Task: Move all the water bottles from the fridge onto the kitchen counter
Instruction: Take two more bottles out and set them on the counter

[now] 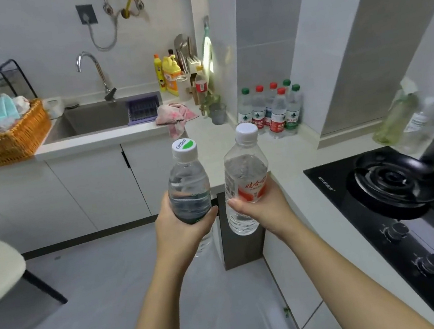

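Left hand [182, 228]: fingers curled round the lower body of a clear plastic water bottle with a white, green-marked cap [188, 186]. Right hand [263, 206]: fingers and thumb clamped on a clear plastic water bottle with a red-and-white label and plain white cap [246, 179], tilted slightly right. Both bottles are in the air side by side, close but apart, just short of the pale kitchen counter [283, 159], where six clear red- and green-capped bottles [273, 111] stand clustered in the wall corner, between the steel sink [95, 118] and the black glass gas hob [380, 195].
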Demonstrator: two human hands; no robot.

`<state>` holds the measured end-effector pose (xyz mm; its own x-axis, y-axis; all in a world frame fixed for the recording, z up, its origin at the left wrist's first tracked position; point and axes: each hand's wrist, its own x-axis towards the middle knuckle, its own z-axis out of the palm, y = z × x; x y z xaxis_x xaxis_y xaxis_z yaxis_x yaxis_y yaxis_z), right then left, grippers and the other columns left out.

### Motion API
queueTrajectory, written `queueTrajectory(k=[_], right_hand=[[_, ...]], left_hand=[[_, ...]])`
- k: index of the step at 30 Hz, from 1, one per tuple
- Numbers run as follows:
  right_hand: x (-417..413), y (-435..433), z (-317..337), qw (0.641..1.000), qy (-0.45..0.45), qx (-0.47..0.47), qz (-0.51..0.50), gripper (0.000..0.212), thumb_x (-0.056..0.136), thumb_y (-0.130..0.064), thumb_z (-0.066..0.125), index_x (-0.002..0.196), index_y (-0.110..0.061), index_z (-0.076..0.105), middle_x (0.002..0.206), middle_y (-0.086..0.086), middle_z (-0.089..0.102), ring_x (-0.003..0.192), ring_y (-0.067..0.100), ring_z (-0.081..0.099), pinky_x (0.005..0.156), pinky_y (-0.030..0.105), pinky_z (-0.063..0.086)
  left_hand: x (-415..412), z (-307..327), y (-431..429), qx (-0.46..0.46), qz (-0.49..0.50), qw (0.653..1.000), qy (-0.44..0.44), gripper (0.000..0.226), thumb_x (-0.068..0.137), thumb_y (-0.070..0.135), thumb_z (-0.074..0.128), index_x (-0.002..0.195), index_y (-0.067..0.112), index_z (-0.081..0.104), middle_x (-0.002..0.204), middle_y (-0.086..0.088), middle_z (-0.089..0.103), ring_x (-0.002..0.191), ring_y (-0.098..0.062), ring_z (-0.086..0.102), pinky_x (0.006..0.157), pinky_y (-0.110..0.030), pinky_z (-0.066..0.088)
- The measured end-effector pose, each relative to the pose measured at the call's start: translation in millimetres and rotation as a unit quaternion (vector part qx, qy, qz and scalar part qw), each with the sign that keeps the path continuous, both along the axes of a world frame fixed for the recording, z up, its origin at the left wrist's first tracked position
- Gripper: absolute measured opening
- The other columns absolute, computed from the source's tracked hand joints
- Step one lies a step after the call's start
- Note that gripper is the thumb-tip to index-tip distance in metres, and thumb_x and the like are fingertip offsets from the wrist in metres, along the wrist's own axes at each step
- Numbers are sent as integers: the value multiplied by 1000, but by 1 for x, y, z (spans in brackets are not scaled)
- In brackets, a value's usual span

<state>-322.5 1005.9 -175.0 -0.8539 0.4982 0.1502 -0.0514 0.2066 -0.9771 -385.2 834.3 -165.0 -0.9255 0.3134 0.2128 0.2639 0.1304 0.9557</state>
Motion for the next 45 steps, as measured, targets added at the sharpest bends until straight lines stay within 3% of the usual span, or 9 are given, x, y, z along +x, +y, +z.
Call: queueTrajectory(k=[7,11,23,26,31,34,37,42,45], right_hand=[[-20,47,-7,1000,-11,-3,-22,49,74,-12,83,118,-16,60,105,-1,71,97,7,68,84,22,55],[-47,75,-15,999,-19,2,-46,54,70,-16,84,119,-15,60,106,-1,71,98,7,68,80,20,55],[-174,164,-28,990,-54,0,-128,58,70,-15,86,120,-18,57,109,-3,69,99,7,67,82,20,54],[-195,180,-35,987,-57,-5,-153,60,65,-21,85,119,-18,58,108,-3,70,99,8,67,81,20,54],[-215,205,-50,980,-84,-23,-181,69,56,-34,84,119,-19,58,108,-3,70,99,11,67,84,27,55],[-226,224,-61,976,-97,-29,-193,60,67,-16,87,118,-19,57,106,-6,69,96,5,66,82,22,52],[-237,247,-76,973,-106,-33,-204,57,67,-15,86,116,-23,57,103,-9,69,95,5,66,83,25,52],[-258,294,-103,970,-125,-26,-205,58,61,-27,85,111,-28,56,100,-11,69,93,8,67,82,29,53],[-270,319,-116,970,-138,-24,-199,59,63,-24,87,112,-29,55,100,-11,69,94,8,67,80,26,52]], left_hand=[[-30,-9,51,6,-27,1000,-8,52,67,16,87,108,27,57,98,11,70,88,1,66,73,-13,50],[-59,-16,82,15,-44,999,-15,51,67,15,86,108,26,57,97,12,70,86,5,65,70,-9,49],[-204,-26,179,-8,-139,989,-40,48,68,14,84,104,26,55,90,15,68,84,0,65,71,-14,53],[-230,-31,196,-16,-158,986,-44,47,69,14,84,104,25,55,90,10,69,82,-3,66,70,-18,54],[-259,-44,220,-37,-173,984,-35,53,65,24,86,100,40,51,102,9,60,88,1,62,77,-23,53],[-273,-54,239,-70,-179,981,-30,57,65,23,88,97,43,45,107,8,47,90,8,55,81,-23,49],[-285,-68,262,-94,-197,975,-36,59,65,25,88,99,46,44,108,9,44,96,4,54,86,-25,49],[-302,-92,306,-133,-193,972,-28,63,62,27,89,102,50,45,109,11,45,105,-1,52,92,-23,44],[-309,-105,329,-142,-163,976,-27,63,62,24,89,101,47,45,105,13,45,102,-5,51,83,-9,39]])
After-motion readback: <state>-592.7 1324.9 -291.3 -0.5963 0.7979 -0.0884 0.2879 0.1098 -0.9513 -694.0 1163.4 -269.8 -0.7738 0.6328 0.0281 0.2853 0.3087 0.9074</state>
